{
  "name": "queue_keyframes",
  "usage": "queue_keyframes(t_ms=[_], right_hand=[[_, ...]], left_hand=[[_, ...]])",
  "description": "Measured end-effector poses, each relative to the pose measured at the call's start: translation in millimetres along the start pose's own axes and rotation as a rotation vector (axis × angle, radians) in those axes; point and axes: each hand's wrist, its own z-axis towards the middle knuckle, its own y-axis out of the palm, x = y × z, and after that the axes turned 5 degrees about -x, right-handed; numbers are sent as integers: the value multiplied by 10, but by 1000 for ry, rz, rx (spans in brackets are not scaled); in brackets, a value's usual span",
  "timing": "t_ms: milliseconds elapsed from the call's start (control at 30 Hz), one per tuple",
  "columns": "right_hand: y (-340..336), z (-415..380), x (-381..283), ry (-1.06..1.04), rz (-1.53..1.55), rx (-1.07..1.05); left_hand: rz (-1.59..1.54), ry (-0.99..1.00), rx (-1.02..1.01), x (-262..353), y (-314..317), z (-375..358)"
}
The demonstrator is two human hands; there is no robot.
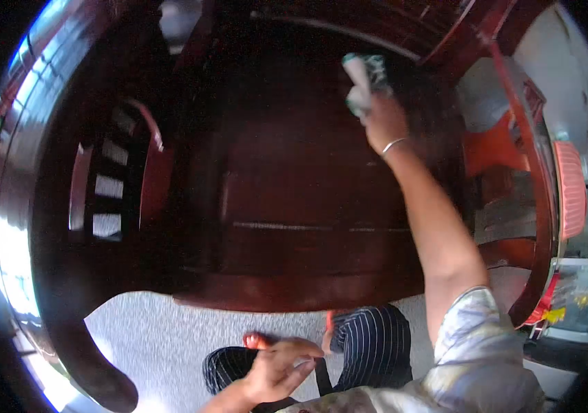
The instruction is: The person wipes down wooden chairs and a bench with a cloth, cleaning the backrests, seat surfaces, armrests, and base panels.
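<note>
My right hand [385,125], with a light band at the wrist, is stretched far forward over a dark reddish-brown wooden seat [280,158]. Its fingers are closed on a white and green patterned cloth [366,79], bunched near the seat's far right part; motion blurs both a little. Low in the view, in front of the seat's near edge, my left hand [281,368] hovers above my striped trousers. Its fingers are stretched out with the thumb apart, and nothing shows in it.
Slatted wooden armrests [108,172] rise on the left, and a wooden frame [531,172] stands on the right. Beyond that frame are a pink ribbed object [571,189] and a glass-sided case [586,296]. Grey floor [149,337] lies below the seat.
</note>
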Motion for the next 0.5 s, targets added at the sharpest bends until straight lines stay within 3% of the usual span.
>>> queue_keyframes(t_ms=[33,67,133,167,267,333,400,500], right_hand=[[-7,-37,-29,-50,11,97],[-78,-32,-64,-96,-2,122],[-60,-68,-30,-130,9,210],[0,-60,-108,-131,16,234],[31,-139,6,-142,41,243],[-17,-257,-23,-177,60,282],[3,-254,-33,-167,78,245],[-31,-78,-177,-145,111,138]], left_hand=[[19,35,100,147,-92,156],[465,225,206,248,-244,445],[785,257,375,262,-499,1025],[904,154,425,288,-595,1239],[1277,275,586,155,-807,1884],[1464,37,722,3,-1117,2170],[1463,-252,732,-132,-1373,2299],[1456,-354,704,-133,-1267,2418]])
